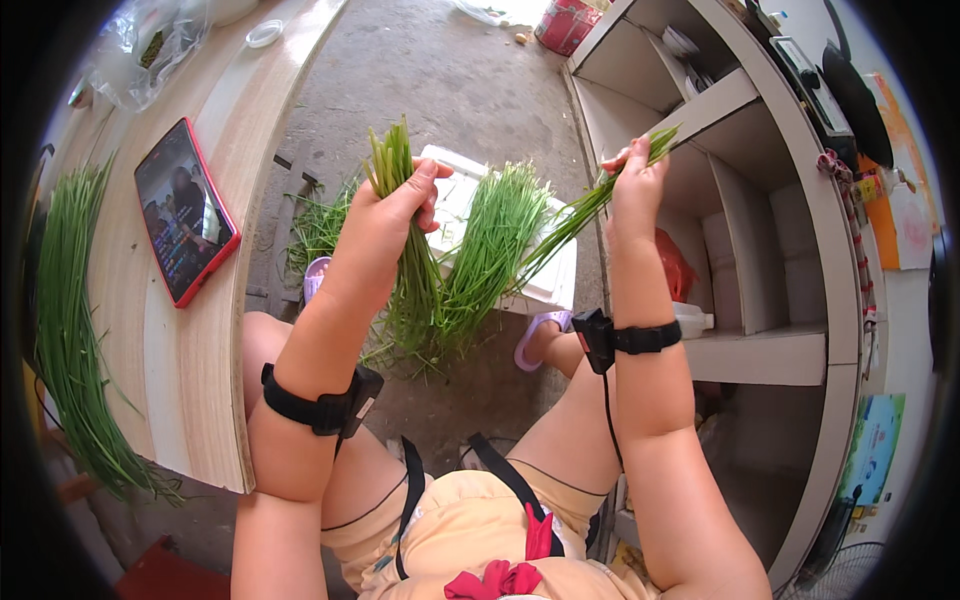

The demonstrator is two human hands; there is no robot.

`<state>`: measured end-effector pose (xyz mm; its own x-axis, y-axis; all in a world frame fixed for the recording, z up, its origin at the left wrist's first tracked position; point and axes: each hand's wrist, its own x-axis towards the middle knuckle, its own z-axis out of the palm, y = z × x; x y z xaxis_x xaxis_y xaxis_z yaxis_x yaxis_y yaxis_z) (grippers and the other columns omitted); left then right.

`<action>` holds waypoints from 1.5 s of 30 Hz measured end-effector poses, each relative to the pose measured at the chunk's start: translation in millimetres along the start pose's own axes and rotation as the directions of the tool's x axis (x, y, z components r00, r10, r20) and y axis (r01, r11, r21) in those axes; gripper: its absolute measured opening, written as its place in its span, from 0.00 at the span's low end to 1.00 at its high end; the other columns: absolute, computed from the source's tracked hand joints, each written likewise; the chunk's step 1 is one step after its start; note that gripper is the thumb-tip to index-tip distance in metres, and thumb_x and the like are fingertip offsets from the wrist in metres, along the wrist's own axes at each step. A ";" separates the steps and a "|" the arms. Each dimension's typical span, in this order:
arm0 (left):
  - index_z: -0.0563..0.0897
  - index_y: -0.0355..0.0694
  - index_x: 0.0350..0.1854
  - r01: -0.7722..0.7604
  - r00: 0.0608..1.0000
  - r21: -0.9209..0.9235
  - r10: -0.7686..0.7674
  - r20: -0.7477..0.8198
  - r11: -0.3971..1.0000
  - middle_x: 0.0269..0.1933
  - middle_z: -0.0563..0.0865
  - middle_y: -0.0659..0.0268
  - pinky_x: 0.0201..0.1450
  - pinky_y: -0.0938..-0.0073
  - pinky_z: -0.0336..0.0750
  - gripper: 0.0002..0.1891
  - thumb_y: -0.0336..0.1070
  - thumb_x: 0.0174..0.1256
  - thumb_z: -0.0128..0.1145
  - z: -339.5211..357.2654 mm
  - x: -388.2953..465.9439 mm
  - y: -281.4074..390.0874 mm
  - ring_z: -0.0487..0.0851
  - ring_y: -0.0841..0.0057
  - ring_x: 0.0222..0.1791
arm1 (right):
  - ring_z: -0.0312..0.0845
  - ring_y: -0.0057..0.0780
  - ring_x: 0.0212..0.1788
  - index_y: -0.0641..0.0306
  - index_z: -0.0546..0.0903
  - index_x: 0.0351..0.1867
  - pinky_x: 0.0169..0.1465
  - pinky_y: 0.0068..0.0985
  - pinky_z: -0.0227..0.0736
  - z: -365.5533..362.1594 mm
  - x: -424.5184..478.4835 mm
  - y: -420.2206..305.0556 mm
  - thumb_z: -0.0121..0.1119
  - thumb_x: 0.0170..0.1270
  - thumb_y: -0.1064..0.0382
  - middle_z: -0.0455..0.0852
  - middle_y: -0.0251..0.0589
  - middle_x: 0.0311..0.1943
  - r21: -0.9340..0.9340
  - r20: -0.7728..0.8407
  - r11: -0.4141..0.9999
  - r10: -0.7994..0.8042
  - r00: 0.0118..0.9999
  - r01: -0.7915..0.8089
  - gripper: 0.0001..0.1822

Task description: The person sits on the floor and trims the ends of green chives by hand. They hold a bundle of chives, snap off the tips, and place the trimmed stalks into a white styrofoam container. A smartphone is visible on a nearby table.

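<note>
My left hand (405,195) is closed around an upright bunch of thin green stalks, likely garlic chives (390,157), whose leaves hang down below the fist. Higher at the right, my right hand (637,172) grips a smaller bunch of the same stalks (577,217), slanting down to the left. Between the two hands a loose pile of green stalks (499,232) lies on a white foam box or lid (551,285) low over the floor. The leaf ends of the pile and of the left bunch overlap, so their border is hard to tell.
At left, a wooden table (199,360) bears a long bundle of green stalks (64,315), a phone in a red case (187,214), a plastic bag (146,52) and a round lid (264,34). Loose greens (322,221) lie beside the foam. Tiled shelves (757,352) stand at right.
</note>
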<state>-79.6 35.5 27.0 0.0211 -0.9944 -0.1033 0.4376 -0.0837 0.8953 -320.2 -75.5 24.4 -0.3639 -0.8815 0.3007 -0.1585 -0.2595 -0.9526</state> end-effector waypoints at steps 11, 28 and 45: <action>0.78 0.36 0.38 0.027 0.999 0.019 -0.028 0.028 0.999 0.25 0.71 0.76 0.31 0.83 0.65 0.13 0.42 0.67 0.53 5.1 0.2 -5.0 0.67 0.87 0.25 | 0.60 0.16 0.20 0.61 0.62 0.35 0.34 0.22 0.73 -2.2 -3.5 -73.3 0.40 0.72 0.56 0.65 0.30 0.21 0.208 0.117 0.869 -0.478 0.870 0.449 0.11; 0.79 0.35 0.41 0.042 0.992 0.135 -0.058 0.114 0.990 0.25 0.72 0.75 0.28 0.85 0.64 0.12 0.41 0.66 0.54 10.8 2.3 -7.2 0.68 0.88 0.24 | 0.61 0.19 0.20 0.60 0.67 0.38 0.27 0.25 0.66 -43.7 -29.3 -137.5 0.44 0.71 0.55 0.68 0.32 0.23 0.470 0.215 0.870 -0.280 0.936 0.152 0.11; 0.81 0.34 0.44 0.166 0.946 0.471 -0.275 0.172 0.866 0.22 0.70 0.77 0.27 0.85 0.60 0.12 0.37 0.66 0.53 25.5 4.6 -9.4 0.66 0.88 0.23 | 0.63 0.20 0.24 0.60 0.67 0.42 0.31 0.22 0.67 -21.8 -53.3 -9.9 0.42 0.72 0.55 0.68 0.34 0.27 0.516 0.654 0.326 0.446 0.610 -0.792 0.11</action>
<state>-106.5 30.0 29.1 -0.2555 -0.9285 -0.2693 -0.0405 -0.2680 0.9626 -319.3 -17.4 18.8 0.3078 -0.9120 -0.2712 0.7103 0.4099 -0.5722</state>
